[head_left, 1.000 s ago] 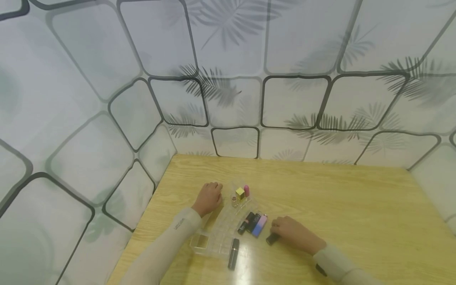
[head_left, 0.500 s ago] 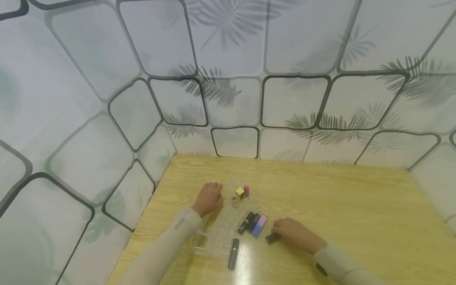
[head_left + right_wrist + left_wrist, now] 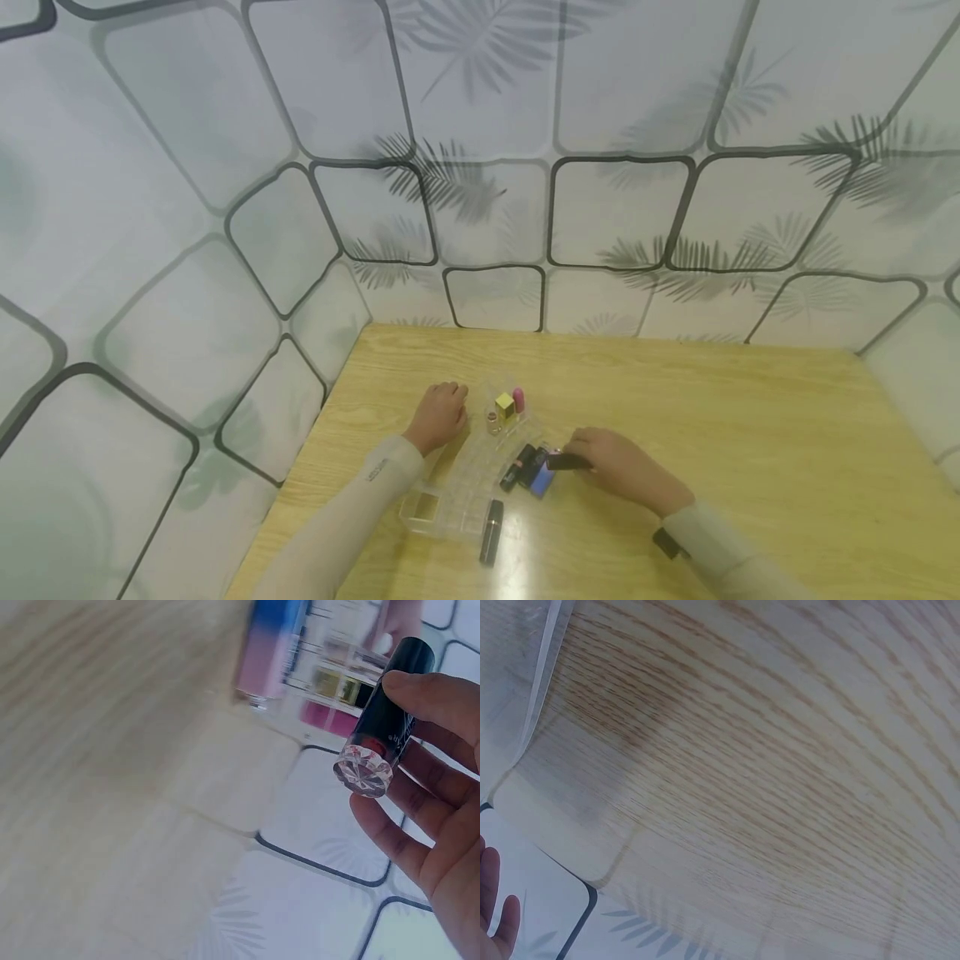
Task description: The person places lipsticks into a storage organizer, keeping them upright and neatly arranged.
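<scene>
In the head view my right hand pinches a black lipstick tube raised over the right end of a row of cosmetics. The right wrist view shows the lipstick between thumb and fingers, its faceted clear end toward the camera. My left hand rests at the left side of a clear stepped cosmetics organizer, fingers relaxed and holding nothing. Only a few fingertips of it show in the left wrist view. Near the raised lipstick lie a blue-and-pink tube and two black tubes, one a black lipstick.
The organizer's far end holds a yellow cube-shaped item, a pink lipstick and a small clear bottle. Another black tube lies by its near end. Patterned cloth walls border the wooden table.
My right hand has lifted the black lipstick off the table and moved it left and away from me, turning it sideways over the blue-and-pink tube. The left hand stays still.
</scene>
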A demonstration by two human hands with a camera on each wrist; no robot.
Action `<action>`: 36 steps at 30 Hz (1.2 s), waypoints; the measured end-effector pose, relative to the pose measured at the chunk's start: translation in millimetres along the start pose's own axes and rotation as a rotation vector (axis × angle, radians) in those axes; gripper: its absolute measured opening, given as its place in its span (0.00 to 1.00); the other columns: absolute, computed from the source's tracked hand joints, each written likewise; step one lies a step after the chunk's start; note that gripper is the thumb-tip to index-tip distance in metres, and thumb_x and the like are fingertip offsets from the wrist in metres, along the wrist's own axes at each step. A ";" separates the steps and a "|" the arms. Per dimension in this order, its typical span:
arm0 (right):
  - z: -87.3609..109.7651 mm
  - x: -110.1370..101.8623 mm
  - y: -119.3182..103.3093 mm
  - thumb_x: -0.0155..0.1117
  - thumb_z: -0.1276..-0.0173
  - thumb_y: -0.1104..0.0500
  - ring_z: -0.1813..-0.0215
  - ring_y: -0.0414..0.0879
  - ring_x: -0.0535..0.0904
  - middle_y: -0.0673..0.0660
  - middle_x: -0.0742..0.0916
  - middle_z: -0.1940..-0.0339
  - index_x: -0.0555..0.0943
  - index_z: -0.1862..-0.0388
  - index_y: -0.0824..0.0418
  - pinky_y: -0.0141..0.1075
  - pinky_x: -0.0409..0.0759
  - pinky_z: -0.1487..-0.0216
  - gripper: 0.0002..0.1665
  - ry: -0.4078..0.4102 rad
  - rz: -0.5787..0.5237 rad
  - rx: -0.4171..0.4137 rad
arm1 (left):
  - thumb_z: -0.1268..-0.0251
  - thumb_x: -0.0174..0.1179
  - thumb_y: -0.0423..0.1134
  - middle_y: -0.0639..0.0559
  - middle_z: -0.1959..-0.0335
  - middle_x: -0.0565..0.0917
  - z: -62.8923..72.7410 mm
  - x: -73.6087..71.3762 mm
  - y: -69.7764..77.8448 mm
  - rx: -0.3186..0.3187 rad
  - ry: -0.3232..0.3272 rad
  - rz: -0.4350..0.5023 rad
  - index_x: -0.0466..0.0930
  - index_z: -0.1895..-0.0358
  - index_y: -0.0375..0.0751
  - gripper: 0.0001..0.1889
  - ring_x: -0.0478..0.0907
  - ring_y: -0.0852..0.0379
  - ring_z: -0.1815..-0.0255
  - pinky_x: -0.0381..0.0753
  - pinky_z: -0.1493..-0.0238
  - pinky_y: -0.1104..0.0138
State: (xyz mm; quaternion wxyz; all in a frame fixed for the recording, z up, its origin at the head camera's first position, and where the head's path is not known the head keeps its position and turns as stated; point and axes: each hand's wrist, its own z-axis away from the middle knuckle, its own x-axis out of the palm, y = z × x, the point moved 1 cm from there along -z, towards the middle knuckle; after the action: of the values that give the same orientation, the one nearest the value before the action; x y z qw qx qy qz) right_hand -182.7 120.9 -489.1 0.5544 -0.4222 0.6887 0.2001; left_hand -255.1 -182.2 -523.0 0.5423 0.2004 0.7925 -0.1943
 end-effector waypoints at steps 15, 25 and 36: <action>-35.4 -37.6 -9.6 0.72 0.50 0.62 0.69 0.38 0.78 0.49 0.83 0.68 0.82 0.64 0.60 0.30 0.80 0.64 0.13 0.105 0.022 -0.034 | 0.45 0.59 0.34 0.53 0.77 0.73 0.6 1.3 -0.6 0.004 0.020 0.011 0.71 0.69 0.41 0.05 0.72 0.58 0.76 0.76 0.66 0.64; -45.1 -44.5 -13.5 0.72 0.49 0.62 0.67 0.38 0.78 0.49 0.83 0.67 0.82 0.62 0.59 0.31 0.80 0.63 0.14 0.119 -0.016 -0.022 | 0.45 0.60 0.34 0.53 0.78 0.73 -0.1 2.2 -1.0 0.008 0.030 0.004 0.71 0.70 0.40 0.06 0.71 0.58 0.76 0.76 0.66 0.63; -48.2 -52.2 -15.1 0.72 0.49 0.63 0.65 0.40 0.79 0.50 0.84 0.65 0.82 0.61 0.59 0.33 0.80 0.62 0.15 0.132 -0.041 -0.007 | 0.45 0.61 0.35 0.53 0.77 0.73 0.6 3.6 -1.6 0.009 0.024 -0.011 0.72 0.68 0.41 0.06 0.72 0.58 0.76 0.76 0.66 0.63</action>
State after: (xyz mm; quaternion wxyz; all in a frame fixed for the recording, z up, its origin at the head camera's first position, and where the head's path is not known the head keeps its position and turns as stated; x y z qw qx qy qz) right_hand -197.7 95.3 -422.7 0.5102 -0.4503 0.7144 0.1627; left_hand -256.6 -183.5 -526.5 0.5308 0.2006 0.7991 -0.1984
